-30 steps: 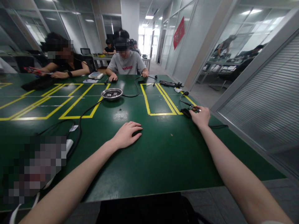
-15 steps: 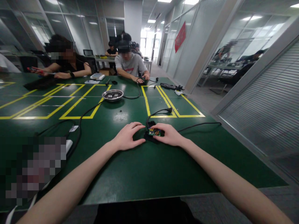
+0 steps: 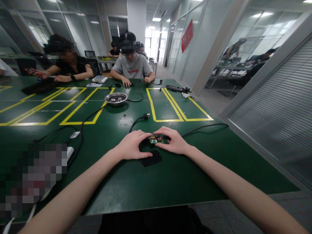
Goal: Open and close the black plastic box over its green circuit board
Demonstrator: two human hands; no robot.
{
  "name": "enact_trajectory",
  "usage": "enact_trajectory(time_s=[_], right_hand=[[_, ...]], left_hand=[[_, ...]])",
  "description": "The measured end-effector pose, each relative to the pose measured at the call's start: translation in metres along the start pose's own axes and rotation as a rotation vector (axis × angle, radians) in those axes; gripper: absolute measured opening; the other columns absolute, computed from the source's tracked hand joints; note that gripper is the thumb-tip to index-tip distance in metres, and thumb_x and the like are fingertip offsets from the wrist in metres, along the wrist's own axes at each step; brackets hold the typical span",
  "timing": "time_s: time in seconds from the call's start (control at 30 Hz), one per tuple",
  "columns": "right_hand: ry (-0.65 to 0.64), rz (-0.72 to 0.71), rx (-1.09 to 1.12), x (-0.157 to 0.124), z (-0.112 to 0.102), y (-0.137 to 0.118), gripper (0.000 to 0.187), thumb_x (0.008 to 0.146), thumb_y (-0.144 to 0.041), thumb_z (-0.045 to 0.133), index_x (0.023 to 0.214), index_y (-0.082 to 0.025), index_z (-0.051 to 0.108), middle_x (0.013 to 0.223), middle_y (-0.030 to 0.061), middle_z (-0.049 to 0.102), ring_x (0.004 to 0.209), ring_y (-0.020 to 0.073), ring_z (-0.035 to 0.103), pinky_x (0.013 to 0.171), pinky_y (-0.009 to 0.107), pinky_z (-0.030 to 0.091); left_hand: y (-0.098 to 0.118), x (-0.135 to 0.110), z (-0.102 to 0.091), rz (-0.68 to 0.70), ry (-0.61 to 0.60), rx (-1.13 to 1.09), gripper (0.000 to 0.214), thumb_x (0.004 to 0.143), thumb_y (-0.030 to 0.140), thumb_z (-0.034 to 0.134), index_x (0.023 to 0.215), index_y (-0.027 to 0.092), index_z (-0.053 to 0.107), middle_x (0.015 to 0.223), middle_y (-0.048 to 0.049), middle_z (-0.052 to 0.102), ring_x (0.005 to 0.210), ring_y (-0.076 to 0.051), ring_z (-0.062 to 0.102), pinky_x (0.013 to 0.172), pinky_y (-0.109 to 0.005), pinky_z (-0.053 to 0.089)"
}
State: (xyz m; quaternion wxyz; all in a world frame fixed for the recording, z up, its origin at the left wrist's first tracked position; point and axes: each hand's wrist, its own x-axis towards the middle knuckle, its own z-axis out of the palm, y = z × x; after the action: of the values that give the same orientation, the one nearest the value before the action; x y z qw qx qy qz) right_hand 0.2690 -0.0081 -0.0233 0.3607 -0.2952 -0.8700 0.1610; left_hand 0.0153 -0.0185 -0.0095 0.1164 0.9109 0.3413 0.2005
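A small green circuit board with a black housing lies on the green table, in front of me. My left hand and my right hand both grip it from either side, fingers curled round it. A flat black cover piece lies just below the hands. A black cable runs from the board to a plug farther up, and another black cable trails off to the right.
A metal bowl with small parts stands mid-table among yellow floor-tape lines. Black cables and a white power strip lie at the left. Two people sit working at the far side; a black tool lies far right.
My right hand has brought the circuit board in from the far right of the table to the middle. My left hand has closed on it too, and the black cover now lies apart.
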Motion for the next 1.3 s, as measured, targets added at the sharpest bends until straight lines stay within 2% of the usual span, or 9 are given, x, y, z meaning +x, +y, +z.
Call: enact_trajectory(time_s=[0.17,0.3,0.47,0.6,0.67,0.77,0.97,1.17,1.3], right_hand=[[0.039,0.155,-0.292,-0.003,-0.018,0.016,0.037,0.085,-0.056,0.073,0.094,-0.02,0.077,0.077,0.0048,0.073,0.065,0.0197,0.067,0.064,0.03,0.05],[-0.013,0.167,-0.381,-0.004,-0.025,0.025,0.04,0.088,-0.059,0.068,0.089,-0.02,0.078,0.067,0.0028,0.07,0.056,0.0166,0.061,0.057,0.027,0.041],[-0.142,0.128,-0.294,-0.004,-0.017,0.023,0.04,0.085,-0.058,0.073,0.087,-0.018,0.075,0.061,0.0001,0.065,0.052,0.0134,0.057,0.054,0.024,0.037],[-0.224,0.117,-0.173,-0.004,-0.008,0.013,0.034,0.082,-0.05,0.078,0.092,-0.017,0.074,0.069,0.0024,0.071,0.056,0.0136,0.059,0.057,0.024,0.04],[-0.217,0.097,-0.113,-0.004,-0.006,0.007,0.028,0.084,-0.04,0.075,0.101,-0.018,0.074,0.082,0.0051,0.075,0.064,0.0155,0.064,0.062,0.025,0.046],[-0.159,0.075,-0.039,-0.004,-0.003,0.001,0.035,0.082,-0.027,0.067,0.116,-0.019,0.069,0.099,0.0073,0.075,0.077,0.018,0.067,0.072,0.029,0.052],[-0.147,0.114,0.028,-0.003,0.0,0.002,0.014,0.084,-0.022,0.067,0.097,-0.017,0.069,0.085,0.0031,0.069,0.073,0.0151,0.062,0.067,0.025,0.049],[-0.158,0.038,0.02,0.0,0.014,-0.001,0.012,0.089,-0.024,0.073,0.099,-0.017,0.076,0.085,0.0045,0.069,0.075,0.0164,0.065,0.069,0.027,0.049],[-0.111,0.064,0.014,0.001,0.019,-0.001,0.015,0.091,-0.027,0.074,0.102,-0.018,0.08,0.084,0.0042,0.069,0.072,0.0155,0.064,0.067,0.027,0.047]], left_hand=[[-0.003,-0.001,-0.003,-0.077,-0.001,0.045,0.073,0.077,0.058,0.078,0.136,0.022,0.055,0.124,-0.0115,0.069,0.11,-0.029,0.067,0.094,-0.041,0.054],[-0.006,-0.001,-0.001,-0.075,0.019,0.083,0.075,0.078,0.063,0.076,0.138,0.022,0.056,0.133,-0.0125,0.066,0.118,-0.031,0.064,0.101,-0.044,0.052],[-0.009,0.0,-0.001,-0.045,0.022,0.086,0.069,0.079,0.066,0.074,0.131,0.023,0.06,0.126,-0.0109,0.068,0.114,-0.03,0.064,0.098,-0.043,0.052],[-0.009,0.0,-0.005,-0.011,-0.015,0.048,0.066,0.076,0.064,0.077,0.124,0.022,0.062,0.125,-0.0104,0.068,0.113,-0.029,0.064,0.095,-0.04,0.053],[-0.009,-0.001,-0.008,-0.007,-0.021,0.041,0.063,0.075,0.063,0.078,0.12,0.022,0.062,0.122,-0.0095,0.069,0.109,-0.028,0.066,0.092,-0.039,0.053],[-0.007,0.0,-0.01,-0.011,-0.034,0.055,0.056,0.074,0.06,0.08,0.11,0.021,0.063,0.114,-0.008,0.071,0.102,-0.026,0.067,0.086,-0.036,0.054],[-0.007,0.0,-0.008,0.017,-0.023,0.093,0.044,0.075,0.057,0.08,0.097,0.02,0.066,0.111,-0.0069,0.07,0.103,-0.025,0.066,0.083,-0.033,0.053],[-0.006,0.0,-0.007,-0.024,-0.019,0.126,0.037,0.079,0.054,0.079,0.09,0.021,0.066,0.103,-0.0038,0.073,0.101,-0.023,0.067,0.077,-0.029,0.05],[-0.004,0.001,-0.006,-0.075,-0.016,0.154,0.037,0.079,0.053,0.079,0.09,0.021,0.064,0.095,-0.0029,0.072,0.091,-0.021,0.067,0.071,-0.028,0.047]])
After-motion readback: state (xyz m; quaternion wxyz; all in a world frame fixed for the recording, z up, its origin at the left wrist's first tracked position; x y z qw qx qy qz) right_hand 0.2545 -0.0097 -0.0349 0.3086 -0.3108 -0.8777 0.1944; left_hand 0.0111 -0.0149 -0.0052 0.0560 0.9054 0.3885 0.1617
